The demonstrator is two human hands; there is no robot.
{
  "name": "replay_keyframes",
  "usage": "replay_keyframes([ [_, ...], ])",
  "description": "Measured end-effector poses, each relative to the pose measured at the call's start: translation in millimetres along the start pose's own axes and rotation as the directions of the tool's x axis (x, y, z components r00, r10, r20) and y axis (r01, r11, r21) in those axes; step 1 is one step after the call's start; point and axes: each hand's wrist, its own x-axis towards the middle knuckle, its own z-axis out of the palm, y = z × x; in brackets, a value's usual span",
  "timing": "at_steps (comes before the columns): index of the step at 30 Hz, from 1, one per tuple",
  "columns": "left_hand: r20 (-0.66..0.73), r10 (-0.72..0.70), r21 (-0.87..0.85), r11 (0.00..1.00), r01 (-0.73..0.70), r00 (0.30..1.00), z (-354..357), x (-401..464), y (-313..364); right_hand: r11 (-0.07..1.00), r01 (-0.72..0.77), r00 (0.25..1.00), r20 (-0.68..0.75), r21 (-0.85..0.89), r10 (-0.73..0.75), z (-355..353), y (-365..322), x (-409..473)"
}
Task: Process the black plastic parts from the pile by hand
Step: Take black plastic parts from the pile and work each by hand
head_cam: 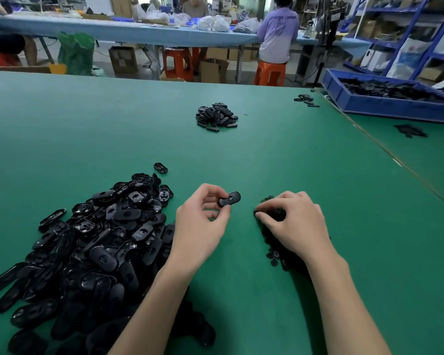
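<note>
Black oval part [230, 199] pinched in left hand [201, 221], right hand [294, 221] fingers curled onto small parts [276, 252].

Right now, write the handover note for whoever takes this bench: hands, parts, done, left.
Left hand: pinches one black oval part, lifted off the green table.
Right hand: fingers curled onto the small black pieces beneath it; what it grips is hidden.
Big pile: at left, near the left forearm.
Small heap: farther up the table.
Blue bin: far right, holding black parts.
Left: most of the big pile seems untouched.
</note>
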Motion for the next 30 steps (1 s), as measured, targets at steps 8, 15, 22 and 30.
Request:
replay_keyframes([
  [8,0.027,-0.037,-0.087,0.995,0.039,0.999,-0.9,0.5,0.4,0.909,0.046,0.986,-0.164,0.414,0.025,3.9,-15.2,-1.8],
  [15,0.093,-0.097,-0.252,0.961,0.117,0.991,-3.6,1.6,4.0,0.553,-0.086,0.996,0.078,0.829,0.039,1.8,-38.1,-2.0],
  [22,0.124,-0.117,-0.352,0.923,0.153,0.985,-6.2,2.8,5.6,0.422,-0.213,0.976,0.170,0.882,0.138,-0.5,-39.1,-1.4],
  [30,0.152,-0.121,-0.350,0.922,0.168,0.981,-5.7,2.4,6.0,0.439,-0.325,0.944,0.258,0.838,0.206,-4.5,-39.0,-0.1],
])
